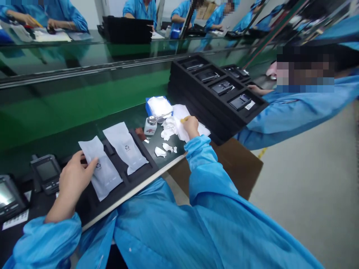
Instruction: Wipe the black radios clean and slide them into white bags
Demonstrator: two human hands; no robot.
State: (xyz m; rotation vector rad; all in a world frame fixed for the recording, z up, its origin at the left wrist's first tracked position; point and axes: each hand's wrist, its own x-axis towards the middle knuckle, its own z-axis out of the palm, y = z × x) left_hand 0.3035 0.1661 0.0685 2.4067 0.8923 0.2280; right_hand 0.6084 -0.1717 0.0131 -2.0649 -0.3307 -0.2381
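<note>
In the head view, my left hand (pixel 74 177) is closed on the left edge of a white pouch (pixel 105 177) with a recycling mark, thumb on top. That pouch lies in a black foam tray (pixel 143 172). A second white pouch (pixel 126 149) lies in the tray to its right. My right hand (pixel 192 126) is closed in a pinch over white wipes (pixel 182 132). Something small and yellow (pixel 184 119) shows at its fingertips; I cannot make out what it is. Crumpled wipe pieces (pixel 160 151) and a small white bottle with a metal top (pixel 150 126) are nearby.
A blue box of white wipes (pixel 159 106) stands behind the bottle. Stacked black foam trays (pixel 207 101) with dark devices rise at right, beside a co-worker's sleeve (pixel 297 108). Handheld screen devices (pixel 46 173) lie at left. Other people work across the green bench (pixel 70 106).
</note>
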